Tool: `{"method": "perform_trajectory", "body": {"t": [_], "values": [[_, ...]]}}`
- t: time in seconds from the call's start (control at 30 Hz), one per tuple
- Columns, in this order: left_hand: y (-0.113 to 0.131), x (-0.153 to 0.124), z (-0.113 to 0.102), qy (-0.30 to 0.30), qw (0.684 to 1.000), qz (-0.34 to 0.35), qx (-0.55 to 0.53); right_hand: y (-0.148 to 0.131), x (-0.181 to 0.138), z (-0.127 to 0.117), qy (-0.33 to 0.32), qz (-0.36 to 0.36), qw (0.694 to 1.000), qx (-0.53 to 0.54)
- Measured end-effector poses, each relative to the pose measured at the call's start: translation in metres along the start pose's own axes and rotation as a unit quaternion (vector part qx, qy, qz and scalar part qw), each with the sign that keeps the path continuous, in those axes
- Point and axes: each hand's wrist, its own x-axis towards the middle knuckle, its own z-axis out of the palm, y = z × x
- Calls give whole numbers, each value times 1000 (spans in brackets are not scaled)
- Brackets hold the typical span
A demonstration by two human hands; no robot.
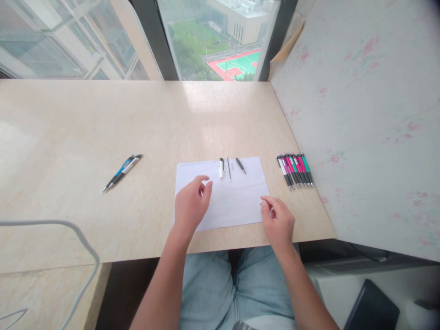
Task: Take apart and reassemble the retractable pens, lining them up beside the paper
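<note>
A white sheet of paper [237,195] lies on the beige marble table [103,128] in front of me. At its far edge lie pen parts: a white-and-black barrel piece [221,167], a thin refill [228,169] and a dark tip piece [240,165]. My left hand [190,206] hovers over the sheet's left side with its fingers loosely curled and nothing visible in them. My right hand [277,221] rests at the sheet's near right corner, fingers curled, holding nothing that I can see.
A row of several pink, green and white pens [294,170] lies right of the paper, close to the wall [360,114]. Two pens, one blue and one white, [123,172] lie on the left. A grey cable [68,238] curves over the near left edge. A window is behind the table.
</note>
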Motion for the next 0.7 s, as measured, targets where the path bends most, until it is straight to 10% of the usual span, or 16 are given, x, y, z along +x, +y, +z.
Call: {"method": "perform_trajectory", "body": {"t": [0.27, 0.7], "values": [[0, -60, 20, 5, 996, 25, -82, -11, 1, 9, -50, -46, 998, 17], [38, 50, 23, -109, 975, -27, 194, -7, 1, 19, -79, -53, 995, -9]]}}
